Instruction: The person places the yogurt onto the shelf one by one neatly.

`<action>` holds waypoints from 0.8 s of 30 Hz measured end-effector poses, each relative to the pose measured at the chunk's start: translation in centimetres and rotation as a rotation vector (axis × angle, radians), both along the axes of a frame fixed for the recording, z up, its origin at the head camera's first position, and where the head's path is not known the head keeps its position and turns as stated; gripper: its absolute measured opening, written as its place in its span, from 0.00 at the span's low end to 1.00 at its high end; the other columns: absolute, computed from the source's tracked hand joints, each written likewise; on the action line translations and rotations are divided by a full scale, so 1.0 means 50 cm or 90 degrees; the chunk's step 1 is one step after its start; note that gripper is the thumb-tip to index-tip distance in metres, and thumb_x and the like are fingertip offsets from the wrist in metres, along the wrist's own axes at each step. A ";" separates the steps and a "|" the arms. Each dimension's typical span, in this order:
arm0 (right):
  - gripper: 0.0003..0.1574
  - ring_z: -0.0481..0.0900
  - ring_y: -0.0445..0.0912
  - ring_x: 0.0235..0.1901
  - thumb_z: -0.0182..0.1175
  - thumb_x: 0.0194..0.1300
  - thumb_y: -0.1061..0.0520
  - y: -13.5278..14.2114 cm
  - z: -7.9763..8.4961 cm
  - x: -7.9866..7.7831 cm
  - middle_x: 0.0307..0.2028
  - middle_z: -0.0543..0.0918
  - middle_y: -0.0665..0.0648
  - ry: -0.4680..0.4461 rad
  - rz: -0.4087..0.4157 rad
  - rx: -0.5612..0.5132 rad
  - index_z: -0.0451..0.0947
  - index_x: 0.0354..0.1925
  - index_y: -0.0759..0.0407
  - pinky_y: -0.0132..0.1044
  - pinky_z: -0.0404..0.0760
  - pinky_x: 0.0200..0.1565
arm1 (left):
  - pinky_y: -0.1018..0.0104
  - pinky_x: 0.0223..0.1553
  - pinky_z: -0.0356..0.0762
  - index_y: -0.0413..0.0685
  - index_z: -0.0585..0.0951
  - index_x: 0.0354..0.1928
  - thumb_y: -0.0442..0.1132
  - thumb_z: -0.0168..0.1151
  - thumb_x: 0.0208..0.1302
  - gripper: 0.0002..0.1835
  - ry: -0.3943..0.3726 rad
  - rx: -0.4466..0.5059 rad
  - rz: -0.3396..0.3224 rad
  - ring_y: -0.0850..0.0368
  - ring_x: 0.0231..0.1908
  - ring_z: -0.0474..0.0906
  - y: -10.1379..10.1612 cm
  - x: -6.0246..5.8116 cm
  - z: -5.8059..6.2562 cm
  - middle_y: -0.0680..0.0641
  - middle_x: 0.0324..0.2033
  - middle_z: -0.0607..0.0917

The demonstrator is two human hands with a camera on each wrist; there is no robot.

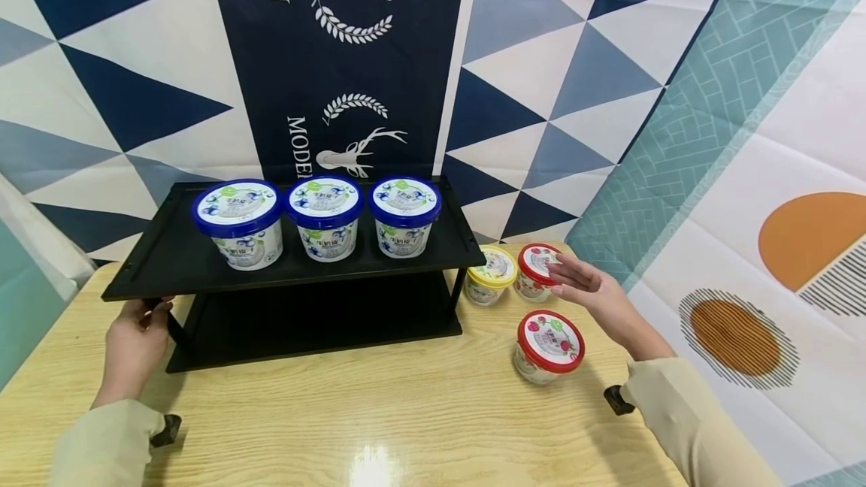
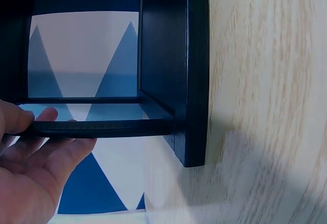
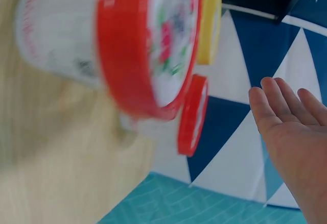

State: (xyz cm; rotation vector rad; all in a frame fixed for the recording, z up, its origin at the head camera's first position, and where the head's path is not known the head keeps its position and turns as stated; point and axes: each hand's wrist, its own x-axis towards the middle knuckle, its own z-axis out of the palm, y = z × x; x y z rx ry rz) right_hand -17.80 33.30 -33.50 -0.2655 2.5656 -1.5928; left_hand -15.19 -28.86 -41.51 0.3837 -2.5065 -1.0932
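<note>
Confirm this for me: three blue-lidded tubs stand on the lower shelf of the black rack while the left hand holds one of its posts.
Wrong on the shelf: the head view shows the three blue-lidded tubs on the upper shelf of the black rack. The left hand does hold a post.

Tubs obscured
Head view, four o'clock: the rear red-lidded tub (image 1: 533, 278) is partly covered by the right hand (image 1: 594, 299). Right wrist view, eleven o'clock: the nearer tub (image 3: 112, 45) is cropped, its blurred print (image 3: 31, 20) perhaps unreadable.
</note>
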 end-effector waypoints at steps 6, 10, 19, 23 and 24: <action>0.43 0.69 0.32 0.59 0.55 0.67 0.50 0.026 -0.025 0.017 0.68 0.60 0.69 -0.024 -0.014 0.016 0.47 0.72 0.60 0.14 0.70 0.50 | 0.49 0.50 0.75 0.36 0.71 0.55 0.41 0.38 0.72 0.19 -0.010 0.009 -0.006 0.89 0.35 0.53 0.001 -0.001 0.002 0.32 0.54 0.75; 0.44 0.71 0.28 0.55 0.56 0.67 0.52 0.038 -0.044 0.024 0.66 0.62 0.68 -0.029 -0.011 0.006 0.47 0.71 0.64 0.15 0.72 0.50 | 0.72 0.40 0.73 0.38 0.71 0.55 0.41 0.38 0.72 0.19 -0.022 0.001 0.004 0.78 0.39 0.65 0.001 0.000 0.003 0.33 0.54 0.75; 0.43 0.72 0.24 0.51 0.57 0.66 0.55 0.062 -0.080 0.042 0.63 0.67 0.64 -0.028 -0.005 0.003 0.49 0.70 0.67 0.16 0.73 0.49 | 0.86 0.31 0.60 0.36 0.72 0.54 0.40 0.39 0.71 0.19 -0.008 0.007 0.008 0.87 0.35 0.55 0.002 0.002 0.001 0.32 0.53 0.76; 0.44 0.71 0.25 0.52 0.58 0.65 0.56 0.066 -0.093 0.051 0.65 0.63 0.71 -0.038 -0.001 0.009 0.48 0.70 0.67 0.16 0.72 0.49 | 0.85 0.32 0.61 0.37 0.71 0.55 0.40 0.39 0.71 0.19 -0.007 0.011 0.008 0.88 0.35 0.54 0.001 0.001 -0.001 0.33 0.53 0.76; 0.45 0.71 0.24 0.52 0.58 0.64 0.56 0.067 -0.097 0.054 0.66 0.61 0.73 -0.042 0.003 0.013 0.48 0.71 0.66 0.16 0.72 0.49 | 0.85 0.33 0.61 0.37 0.71 0.55 0.41 0.39 0.72 0.19 -0.007 0.011 0.008 0.88 0.35 0.54 0.001 0.001 -0.001 0.33 0.53 0.76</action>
